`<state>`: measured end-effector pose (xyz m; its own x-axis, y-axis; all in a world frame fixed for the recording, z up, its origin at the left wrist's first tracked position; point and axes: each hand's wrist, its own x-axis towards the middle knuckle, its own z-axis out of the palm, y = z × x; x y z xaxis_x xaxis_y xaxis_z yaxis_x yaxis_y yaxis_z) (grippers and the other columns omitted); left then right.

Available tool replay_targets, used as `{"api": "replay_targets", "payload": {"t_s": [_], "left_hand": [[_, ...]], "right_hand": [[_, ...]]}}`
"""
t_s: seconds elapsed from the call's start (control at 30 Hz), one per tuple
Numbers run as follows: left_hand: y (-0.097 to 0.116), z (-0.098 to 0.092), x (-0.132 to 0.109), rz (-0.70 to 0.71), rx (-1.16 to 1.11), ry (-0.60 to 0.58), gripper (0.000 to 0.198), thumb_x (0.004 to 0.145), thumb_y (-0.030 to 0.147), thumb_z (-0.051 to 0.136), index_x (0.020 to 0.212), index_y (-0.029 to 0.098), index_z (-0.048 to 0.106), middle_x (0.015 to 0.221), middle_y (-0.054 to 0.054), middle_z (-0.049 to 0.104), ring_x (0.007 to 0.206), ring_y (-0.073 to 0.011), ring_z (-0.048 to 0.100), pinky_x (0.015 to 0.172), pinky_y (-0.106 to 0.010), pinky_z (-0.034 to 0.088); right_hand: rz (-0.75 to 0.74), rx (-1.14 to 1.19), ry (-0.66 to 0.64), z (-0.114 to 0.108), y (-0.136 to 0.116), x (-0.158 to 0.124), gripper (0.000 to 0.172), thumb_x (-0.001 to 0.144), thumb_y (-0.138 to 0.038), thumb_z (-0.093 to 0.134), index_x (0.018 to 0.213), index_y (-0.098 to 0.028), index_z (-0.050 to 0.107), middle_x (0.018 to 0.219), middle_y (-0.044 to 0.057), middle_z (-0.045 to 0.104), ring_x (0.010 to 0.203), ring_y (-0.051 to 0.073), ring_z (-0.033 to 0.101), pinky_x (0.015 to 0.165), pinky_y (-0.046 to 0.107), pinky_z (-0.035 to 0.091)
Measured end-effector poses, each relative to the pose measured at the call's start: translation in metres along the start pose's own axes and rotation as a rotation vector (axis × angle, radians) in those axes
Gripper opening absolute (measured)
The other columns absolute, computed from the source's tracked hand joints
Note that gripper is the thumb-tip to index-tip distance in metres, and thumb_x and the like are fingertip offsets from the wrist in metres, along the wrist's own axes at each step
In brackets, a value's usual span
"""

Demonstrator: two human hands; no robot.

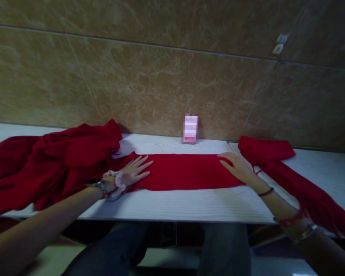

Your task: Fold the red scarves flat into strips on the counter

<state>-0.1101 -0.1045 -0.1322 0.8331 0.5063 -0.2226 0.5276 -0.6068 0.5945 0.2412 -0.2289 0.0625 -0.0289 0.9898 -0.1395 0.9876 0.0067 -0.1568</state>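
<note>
A flat red cloth strip [186, 171] lies across the white table in front of me. My left hand [134, 171] rests palm down on its left end, fingers spread. On the right end lies my right hand [236, 167], its fingers apart and pointing left. Neither hand grips anything. To the left, a crumpled heap of red cloth [74, 153] touches the strip near my left wrist. Beyond my right hand, a folded red cloth with fringe [301, 184] runs toward the right front edge.
A small upright phone-like object with a blurred screen [190, 129] leans at the brown marble wall [149, 76]. The white table's [178, 207] front edge runs just above my legs. A small pale fixture [280, 44] is on the wall at upper right.
</note>
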Motion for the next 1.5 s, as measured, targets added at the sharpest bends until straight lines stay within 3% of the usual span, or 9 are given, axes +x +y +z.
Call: {"api": "replay_targets", "payload": {"t_s": [0.13, 0.23, 0.4, 0.57, 0.73, 0.97, 1.1, 1.27, 1.5], "left_hand": [[-0.067, -0.011, -0.025, 0.049, 0.042, 0.052, 0.050, 0.084, 0.033, 0.033, 0.129, 0.016, 0.047, 0.140, -0.013, 0.033, 0.131, -0.0279, 0.029, 0.105, -0.046, 0.023], [-0.080, -0.023, -0.024, 0.030, 0.084, -0.007, 0.049, 0.080, 0.035, 0.040, 0.123, 0.016, 0.052, 0.135, -0.013, 0.042, 0.126, -0.0259, 0.038, 0.101, -0.039, 0.032], [-0.018, -0.037, 0.031, 0.072, 0.051, 0.017, 0.044, 0.081, 0.031, 0.041, 0.119, 0.014, 0.055, 0.134, -0.010, 0.045, 0.120, -0.0204, 0.044, 0.102, -0.029, 0.033], [0.046, -0.007, 0.079, 0.064, -0.025, 0.134, 0.054, 0.087, 0.041, 0.037, 0.135, 0.016, 0.038, 0.144, -0.012, 0.026, 0.132, -0.0289, 0.025, 0.106, -0.044, 0.025], [0.044, 0.009, 0.075, 0.077, -0.019, 0.037, 0.051, 0.091, 0.043, 0.028, 0.138, 0.021, 0.033, 0.145, -0.007, 0.027, 0.134, -0.0255, 0.022, 0.107, -0.047, 0.020], [0.035, -0.001, 0.069, 0.104, 0.049, -0.033, 0.052, 0.093, 0.040, 0.024, 0.140, 0.019, 0.029, 0.147, -0.006, 0.021, 0.135, -0.0201, 0.018, 0.110, -0.039, 0.016], [0.033, 0.004, 0.072, 0.120, 0.063, -0.011, 0.051, 0.093, 0.041, 0.023, 0.140, 0.022, 0.028, 0.147, -0.005, 0.022, 0.135, -0.0208, 0.020, 0.109, -0.039, 0.019], [0.034, 0.005, 0.073, 0.111, 0.061, 0.010, 0.053, 0.092, 0.042, 0.022, 0.139, 0.020, 0.031, 0.146, -0.006, 0.024, 0.134, -0.0211, 0.021, 0.109, -0.039, 0.019], [0.033, 0.000, 0.075, 0.067, 0.052, 0.005, 0.054, 0.090, 0.043, 0.024, 0.138, 0.019, 0.033, 0.145, -0.005, 0.026, 0.134, -0.0223, 0.023, 0.109, -0.038, 0.020]], "right_hand": [[0.013, -0.100, -0.163, 0.028, 0.014, 0.006, 0.040, 0.084, -0.034, 0.045, 0.120, -0.018, 0.053, 0.126, 0.015, 0.054, 0.116, 0.026, 0.050, 0.097, 0.048, 0.039], [0.014, -0.120, -0.225, 0.043, 0.016, 0.001, 0.042, 0.085, -0.035, 0.044, 0.122, -0.018, 0.052, 0.132, 0.015, 0.048, 0.120, 0.027, 0.046, 0.098, 0.048, 0.038], [0.047, -0.042, -0.218, 0.028, 0.015, 0.027, 0.038, 0.083, -0.029, 0.045, 0.116, -0.013, 0.056, 0.121, 0.016, 0.056, 0.115, 0.025, 0.050, 0.100, 0.045, 0.036], [0.134, 0.033, -0.309, 0.027, 0.015, 0.078, 0.031, 0.071, -0.021, 0.059, 0.100, -0.012, 0.062, 0.110, 0.016, 0.061, 0.105, 0.026, 0.055, 0.094, 0.042, 0.040], [0.120, 0.165, -0.465, 0.039, 0.013, 0.092, 0.013, 0.064, -0.028, 0.064, 0.066, -0.016, 0.061, 0.068, 0.003, 0.063, 0.067, 0.017, 0.058, 0.066, 0.030, 0.047], [0.401, 0.971, -0.501, 0.018, 0.019, 0.077, 0.039, 0.056, -0.040, 0.071, 0.082, -0.020, 0.051, 0.063, -0.005, 0.060, 0.054, 0.009, 0.054, 0.049, 0.019, 0.040], [0.437, 0.733, -0.621, -0.011, 0.027, 0.075, 0.045, 0.057, -0.035, 0.074, 0.095, -0.019, 0.058, 0.064, -0.002, 0.062, 0.055, 0.010, 0.054, 0.047, 0.020, 0.040], [0.354, 0.303, -0.479, -0.044, 0.046, 0.079, 0.027, 0.070, -0.037, 0.062, 0.085, -0.015, 0.065, 0.065, 0.001, 0.060, 0.057, 0.012, 0.054, 0.052, 0.024, 0.042], [0.013, -0.187, -0.148, 0.000, 0.039, 0.051, 0.038, 0.073, -0.026, 0.059, 0.110, -0.017, 0.059, 0.120, 0.015, 0.052, 0.114, 0.030, 0.047, 0.096, 0.049, 0.037]]}}
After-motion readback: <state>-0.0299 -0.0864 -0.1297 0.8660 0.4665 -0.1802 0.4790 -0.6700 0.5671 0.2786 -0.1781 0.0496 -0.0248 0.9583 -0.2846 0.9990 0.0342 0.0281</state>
